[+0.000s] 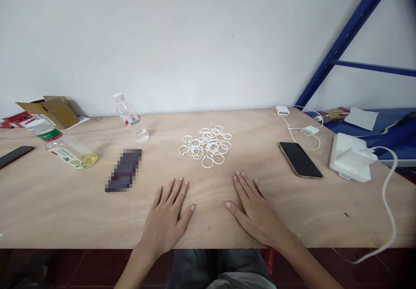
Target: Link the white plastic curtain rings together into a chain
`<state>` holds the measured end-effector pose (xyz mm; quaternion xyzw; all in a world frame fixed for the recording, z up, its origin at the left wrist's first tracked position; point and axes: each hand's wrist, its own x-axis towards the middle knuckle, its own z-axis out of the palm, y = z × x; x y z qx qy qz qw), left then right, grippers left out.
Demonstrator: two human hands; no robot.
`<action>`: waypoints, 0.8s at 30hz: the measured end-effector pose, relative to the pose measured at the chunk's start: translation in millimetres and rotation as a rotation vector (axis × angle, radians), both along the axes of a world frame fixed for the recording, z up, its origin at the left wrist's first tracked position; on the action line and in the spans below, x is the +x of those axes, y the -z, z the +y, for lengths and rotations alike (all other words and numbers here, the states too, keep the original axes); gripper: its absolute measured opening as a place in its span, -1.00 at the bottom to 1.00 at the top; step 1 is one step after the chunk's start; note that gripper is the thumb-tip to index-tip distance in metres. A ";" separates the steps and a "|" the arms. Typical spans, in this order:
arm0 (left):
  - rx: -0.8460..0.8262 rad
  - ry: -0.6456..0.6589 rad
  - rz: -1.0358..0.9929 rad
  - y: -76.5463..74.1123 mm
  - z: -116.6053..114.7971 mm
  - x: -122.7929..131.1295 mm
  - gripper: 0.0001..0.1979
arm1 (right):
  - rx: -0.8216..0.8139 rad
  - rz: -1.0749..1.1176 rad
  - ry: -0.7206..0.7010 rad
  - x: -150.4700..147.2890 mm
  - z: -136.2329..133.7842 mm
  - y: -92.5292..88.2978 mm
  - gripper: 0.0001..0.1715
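Note:
My left hand (pixel 167 217) lies flat and open on the wooden table (pixel 65 206), palm down, fingers stretched forward. My right hand (pixel 255 209) rests flat and open beside it, a little to the right. Neither holds anything. Just beyond both hands sits a loose pile of several white plastic rings (pixel 206 146), some interlinked, a short gap from my fingertips.
A black phone (pixel 300 160) lies right of the rings, a white charger and cable (pixel 352 157) further right. Left: a blurred dark object (pixel 124 170), a small water bottle (pixel 131 118), a lying yellow-drink bottle (pixel 63 148), another phone (pixel 14 155), a cardboard box (pixel 53 109). Blue shelving (pixel 344 37) stands right.

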<state>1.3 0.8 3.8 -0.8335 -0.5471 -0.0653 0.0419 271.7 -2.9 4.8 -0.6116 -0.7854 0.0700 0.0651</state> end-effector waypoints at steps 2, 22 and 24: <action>0.013 0.005 -0.004 0.8 0.0 -0.4 -0.38 | -0.009 0.002 0.002 0.4 0.3 -0.9 -0.12; 0.018 -0.022 -0.322 -12.4 21.7 20.0 -0.59 | -0.002 0.004 0.013 1.0 1.4 2.4 -0.13; 0.040 0.083 -0.399 -17.8 40.7 41.0 -0.63 | -0.001 0.007 0.012 1.0 1.7 1.6 -0.13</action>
